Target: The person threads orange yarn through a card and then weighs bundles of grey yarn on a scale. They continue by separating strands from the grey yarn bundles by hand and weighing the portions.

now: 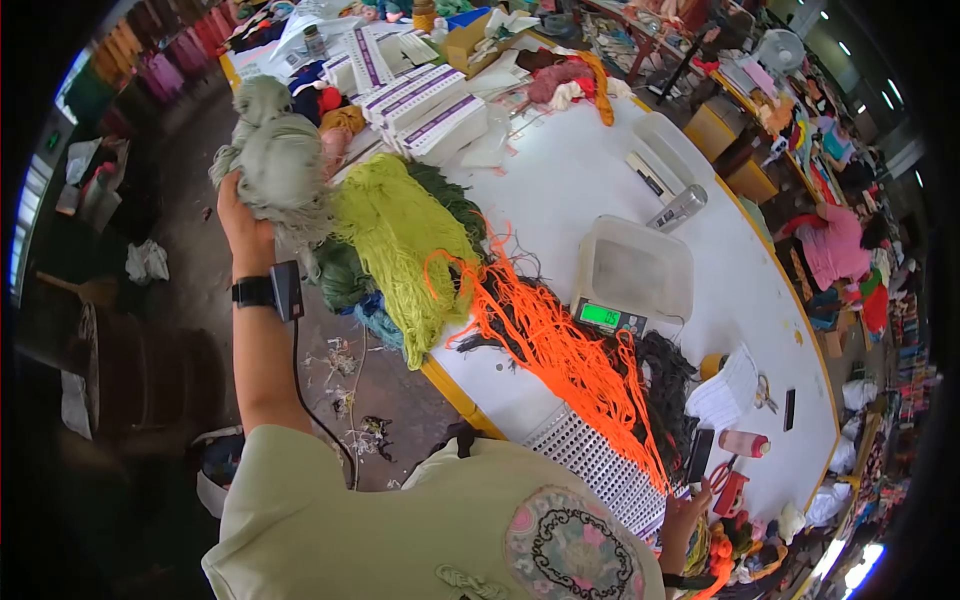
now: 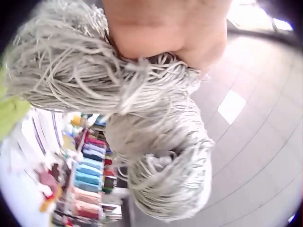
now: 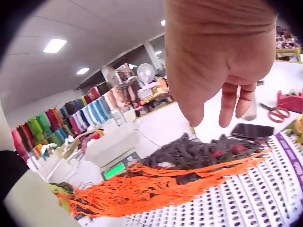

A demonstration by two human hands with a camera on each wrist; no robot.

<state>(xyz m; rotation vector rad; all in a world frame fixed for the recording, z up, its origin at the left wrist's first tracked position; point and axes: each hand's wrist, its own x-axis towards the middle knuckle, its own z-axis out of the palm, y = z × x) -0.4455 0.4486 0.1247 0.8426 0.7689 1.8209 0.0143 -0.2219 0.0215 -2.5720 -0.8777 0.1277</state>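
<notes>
My left hand (image 1: pixel 245 225) grips a large pale grey yarn bundle (image 1: pixel 285 165) beside the table's left edge. In the left wrist view, the hand (image 2: pixel 165 30) is at the top and the grey yarn (image 2: pixel 161 127) hangs in thick loops below it. My right hand (image 1: pixel 683 515) is by the near end of the orange yarn (image 1: pixel 560 345). The right wrist view shows this hand (image 3: pixel 222 61) with fingers hanging down and nothing held, above dark yarn (image 3: pixel 184 153) and orange strands (image 3: pixel 137 191). Lime yarn (image 1: pixel 405 240) drapes over the table edge.
A scale (image 1: pixel 600 316) with a clear tray (image 1: pixel 635 265) stands mid-table. A punched white sheet (image 1: pixel 590 465) lies under the orange yarn. Near my right hand are a phone (image 1: pixel 700 455), a thread cone (image 1: pixel 744 444) and red scissors (image 1: pixel 721 474). White boxes (image 1: pixel 430 110) are stacked at the back.
</notes>
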